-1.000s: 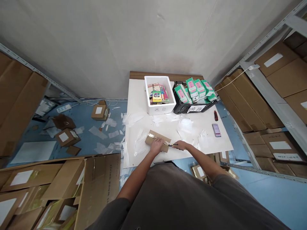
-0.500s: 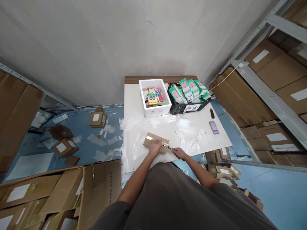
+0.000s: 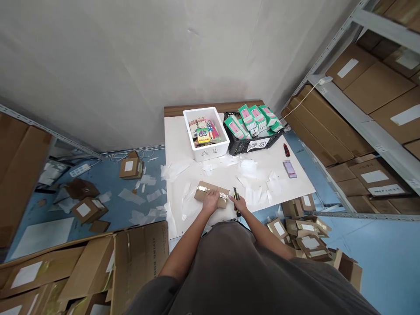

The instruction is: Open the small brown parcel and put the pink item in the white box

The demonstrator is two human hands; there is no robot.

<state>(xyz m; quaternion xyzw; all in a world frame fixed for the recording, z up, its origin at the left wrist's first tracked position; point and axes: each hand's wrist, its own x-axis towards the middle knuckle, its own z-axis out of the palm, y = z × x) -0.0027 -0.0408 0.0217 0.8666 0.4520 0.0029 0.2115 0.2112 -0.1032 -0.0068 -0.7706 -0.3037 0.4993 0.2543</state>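
Your left grip [image 3: 211, 200] is partly closed over the taped cardboard box [image 3: 201, 193], holding it on the surface [image 3: 175, 140]. Your right grip [image 3: 239, 203], fingers closed around the cutter [image 3: 235, 192], is just beside the box's right end. You seem to be working that end; this calls for keeping the cutter clear of your left grip.

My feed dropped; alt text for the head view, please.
The left hand rests on a taped cardboard box; the right hand holds a utility knife beside it. Behind, on the white table: a white bin, a black crate of green boxes.
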